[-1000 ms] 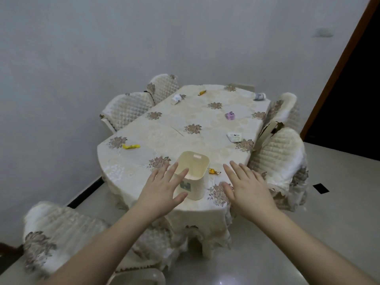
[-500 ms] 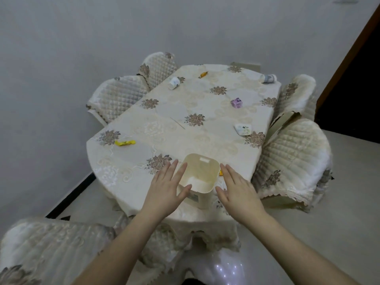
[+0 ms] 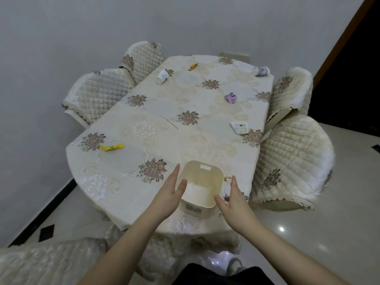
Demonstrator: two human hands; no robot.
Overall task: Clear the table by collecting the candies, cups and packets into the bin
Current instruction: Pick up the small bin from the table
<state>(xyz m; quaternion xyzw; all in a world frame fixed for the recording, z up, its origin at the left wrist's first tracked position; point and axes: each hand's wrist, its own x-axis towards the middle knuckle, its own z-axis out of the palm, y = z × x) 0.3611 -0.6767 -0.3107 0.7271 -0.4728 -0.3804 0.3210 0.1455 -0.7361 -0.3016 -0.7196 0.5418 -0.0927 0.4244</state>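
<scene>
Low in the frame's centre, the cream bin [image 3: 200, 185] stands on the table [image 3: 164, 140]. The left hand [image 3: 169, 195] and right hand [image 3: 232, 199] flank it, fingers straight, palms facing inward, gripping nothing; whether they touch it is unclear.

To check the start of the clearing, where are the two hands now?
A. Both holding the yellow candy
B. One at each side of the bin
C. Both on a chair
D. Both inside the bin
B: the left hand and right hand flank the cream bin, fingers straight, holding nothing.
</scene>
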